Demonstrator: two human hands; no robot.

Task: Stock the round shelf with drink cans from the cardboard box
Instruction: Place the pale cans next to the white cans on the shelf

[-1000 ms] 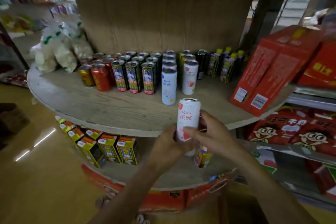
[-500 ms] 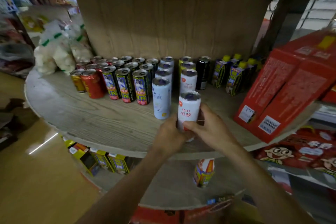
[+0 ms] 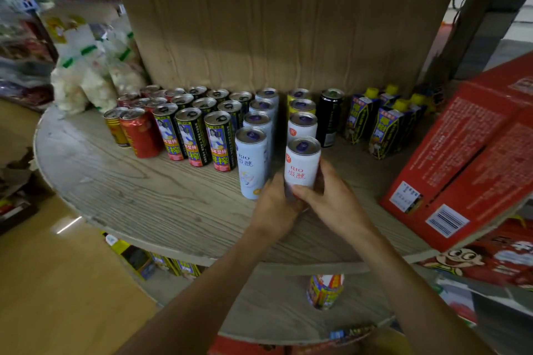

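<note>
Rows of cans [image 3: 202, 124] are already ranged at the back of the round shelf [image 3: 138, 199], and one more white can [image 3: 302, 166], gripped low by the left hand [image 3: 274, 206] and right hand [image 3: 331, 202], is held upright before its row; the cardboard box being unseen, the remainder cannot be judged.

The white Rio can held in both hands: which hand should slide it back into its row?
Probably the right hand: it wraps the white can from the open side, while the left hand sits close beside the pale blue can.
</note>
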